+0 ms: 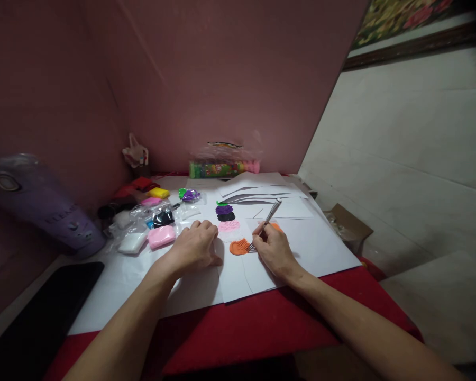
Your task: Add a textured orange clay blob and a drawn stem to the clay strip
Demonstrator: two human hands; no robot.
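Observation:
My right hand [275, 251] grips a fork [273, 211] with a patterned handle, its tines down at the right edge of a flattened orange clay patch [239, 247]. Ridges run across part of that patch. My left hand [196, 246] rests on the white paper [238, 283] left of the patch, fingers bent and thumb apart, holding nothing I can see. Above the orange, a column of textured clay runs upward: pink [229, 226], black [226, 217], purple [223, 209] and a bit of green [221, 203]. Another orange piece [276, 226] is partly hidden behind my right hand.
Packets of pink clay [161, 237], white clay [132, 243] and other colours lie at the left. A phone [51, 312] and a purple tumbler [43, 206] stand beyond them. Loose paper sheets [262, 188] and a green tube-shaped pack [224, 169] are at the back.

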